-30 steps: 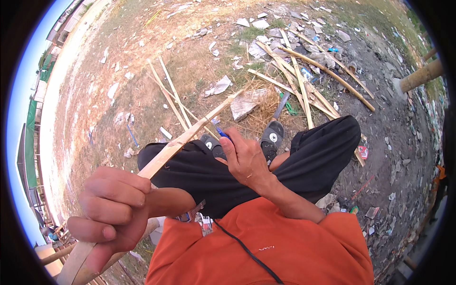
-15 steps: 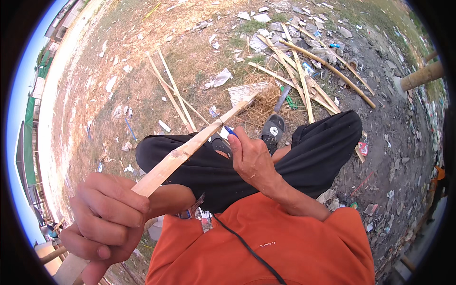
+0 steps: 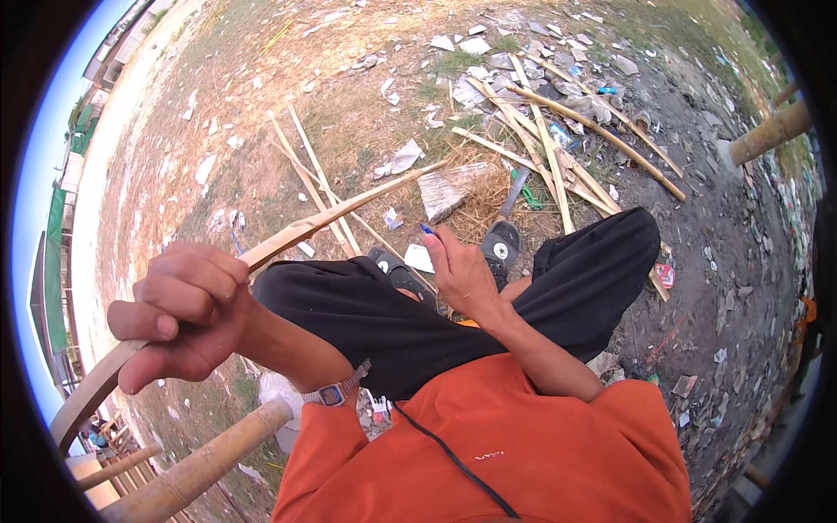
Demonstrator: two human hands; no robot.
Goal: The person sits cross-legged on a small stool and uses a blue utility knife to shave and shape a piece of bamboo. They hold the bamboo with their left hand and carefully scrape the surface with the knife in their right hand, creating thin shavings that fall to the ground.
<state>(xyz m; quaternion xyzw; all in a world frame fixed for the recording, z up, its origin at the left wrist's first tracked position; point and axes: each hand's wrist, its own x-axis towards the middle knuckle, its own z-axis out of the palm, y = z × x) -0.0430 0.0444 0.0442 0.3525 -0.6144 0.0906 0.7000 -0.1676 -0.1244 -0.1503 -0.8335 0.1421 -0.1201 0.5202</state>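
Note:
My left hand [image 3: 187, 314] is closed around a long pale bamboo strip [image 3: 301, 230], raised at the left. The strip's thin far end points away across the ground, and its other end curves down past my wrist. In front of my lap, my right hand [image 3: 466, 272] pinches a slim blue pen [image 3: 426, 228]. Only the pen's blue end shows beyond the fingers, apart from the strip. Beyond my feet lie a weathered wood block [image 3: 453, 187] and a long blade [image 3: 514, 193], the blade beside my right sandal [image 3: 500, 244].
Several split bamboo strips [image 3: 549, 152] and a round bamboo pole [image 3: 602, 131] lie ahead to the right. More strips [image 3: 318, 179] cross on the left. Scraps litter the ground. Thick bamboo poles stand at lower left [image 3: 209, 453] and far right [image 3: 772, 135].
My left hand has risen and turned the strip, swinging its far end up and left. The pen, formerly at the strip's surface, is now apart from it. My right hand has hardly moved.

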